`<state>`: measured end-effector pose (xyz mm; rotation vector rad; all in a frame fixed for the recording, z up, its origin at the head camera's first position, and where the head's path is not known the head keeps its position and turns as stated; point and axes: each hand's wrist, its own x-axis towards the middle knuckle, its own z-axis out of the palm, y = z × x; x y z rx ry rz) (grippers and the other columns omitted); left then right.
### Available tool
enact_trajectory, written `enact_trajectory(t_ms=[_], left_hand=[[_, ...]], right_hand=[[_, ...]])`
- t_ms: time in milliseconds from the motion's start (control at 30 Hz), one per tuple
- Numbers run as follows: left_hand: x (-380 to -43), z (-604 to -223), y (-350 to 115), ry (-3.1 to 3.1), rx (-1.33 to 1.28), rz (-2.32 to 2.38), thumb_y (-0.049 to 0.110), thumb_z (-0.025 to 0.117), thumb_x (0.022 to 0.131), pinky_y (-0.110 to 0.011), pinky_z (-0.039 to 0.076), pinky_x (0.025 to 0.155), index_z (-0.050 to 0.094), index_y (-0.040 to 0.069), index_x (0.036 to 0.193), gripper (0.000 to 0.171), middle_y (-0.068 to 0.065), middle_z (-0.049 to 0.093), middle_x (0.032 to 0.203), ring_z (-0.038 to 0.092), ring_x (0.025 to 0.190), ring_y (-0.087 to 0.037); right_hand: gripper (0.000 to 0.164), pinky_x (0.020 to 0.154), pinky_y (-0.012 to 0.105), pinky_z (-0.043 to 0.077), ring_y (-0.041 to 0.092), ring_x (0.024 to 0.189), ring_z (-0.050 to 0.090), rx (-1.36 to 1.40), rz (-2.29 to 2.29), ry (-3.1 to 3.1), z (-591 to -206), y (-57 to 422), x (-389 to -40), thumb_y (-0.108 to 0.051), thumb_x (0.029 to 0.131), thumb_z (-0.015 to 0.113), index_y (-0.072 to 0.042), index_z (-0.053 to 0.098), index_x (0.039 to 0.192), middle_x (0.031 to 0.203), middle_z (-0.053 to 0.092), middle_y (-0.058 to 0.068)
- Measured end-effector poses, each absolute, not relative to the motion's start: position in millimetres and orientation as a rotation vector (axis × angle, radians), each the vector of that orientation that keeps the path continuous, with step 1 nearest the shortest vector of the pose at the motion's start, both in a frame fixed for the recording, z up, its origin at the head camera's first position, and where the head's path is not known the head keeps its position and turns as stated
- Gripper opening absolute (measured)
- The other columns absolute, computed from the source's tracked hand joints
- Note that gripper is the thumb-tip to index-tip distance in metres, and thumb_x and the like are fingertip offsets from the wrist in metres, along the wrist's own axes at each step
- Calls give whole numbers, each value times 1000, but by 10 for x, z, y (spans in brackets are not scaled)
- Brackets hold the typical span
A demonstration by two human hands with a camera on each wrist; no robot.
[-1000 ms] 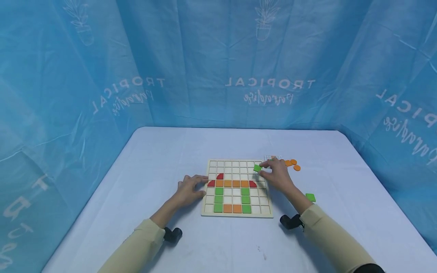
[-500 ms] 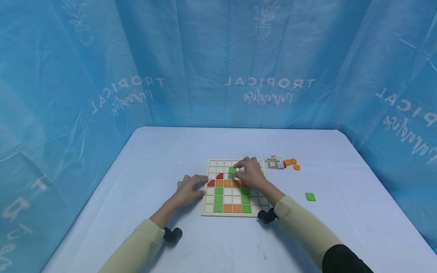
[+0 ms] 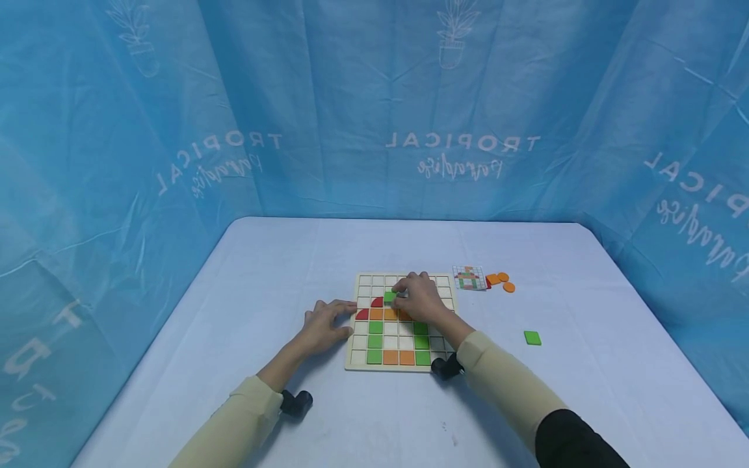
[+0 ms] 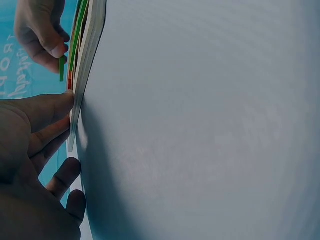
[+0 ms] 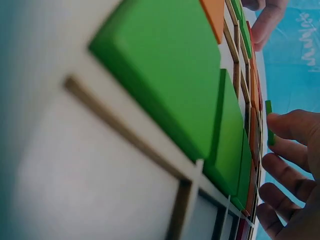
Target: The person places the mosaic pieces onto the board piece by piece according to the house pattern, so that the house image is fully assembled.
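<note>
My right hand (image 3: pixel 422 300) pinches a green square tile (image 3: pixel 389 297) between thumb and index finger, low over the grid board (image 3: pixel 358 357). The tile is just right of a red quarter-round piece (image 3: pixel 377 302); in the right wrist view, the green tile (image 5: pixel 270 122) stands edge-on from the fingertips. My left hand (image 3: pixel 320 327) touches the board's left edge with its fingers extended and thumb apart. Set in the grid are a row of orange squares (image 3: pixel 376 314), two green columns (image 3: pixel 375 340) and, lower down, a pair of orange squares (image 3: pixel 398 357). The right hand hides part of the orange row.
Right of the board's upper corner lies a pattern card (image 3: pixel 469 277), with orange pieces (image 3: pixel 503 277) and a bit of red beside it. A loose green square (image 3: pixel 532 338) lies farther right on the white table (image 3: pixel 281 260). Blue curtains (image 3: pixel 351 78) surround the table.
My right hand has carried the green tile leftward from the board's upper right side, then lower, close to the red quarter-round piece. The card is uncovered. My left hand has stayed put.
</note>
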<state>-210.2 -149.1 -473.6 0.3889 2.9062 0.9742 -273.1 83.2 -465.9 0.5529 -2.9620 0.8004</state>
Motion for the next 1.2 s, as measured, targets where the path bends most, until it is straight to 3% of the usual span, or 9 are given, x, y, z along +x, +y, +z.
enact_trajectory(t_ms=[733, 1200], left_hand=[[-2096, -4729, -1489, 2908, 384, 971, 15, 75, 81, -42, 26, 80, 64, 12, 125, 45, 1, 56, 134, 39, 94, -17], [-2099, -4738, -1504, 2909, 407, 971, 14, 75, 81, -43, 27, 81, 64, 12, 125, 45, 1, 56, 134, 39, 94, -17]], right_hand=[[26, 83, 43, 40, 25, 96, 49, 630, 688, -2995, -4684, 865, -2741, -26, 81, 74, -13, 74, 104, 97, 63, 0], [25, 80, 42, 40, 23, 96, 46, 553, 870, -2950, -4615, 1018, -2699, -25, 84, 73, -13, 74, 106, 102, 61, 3]])
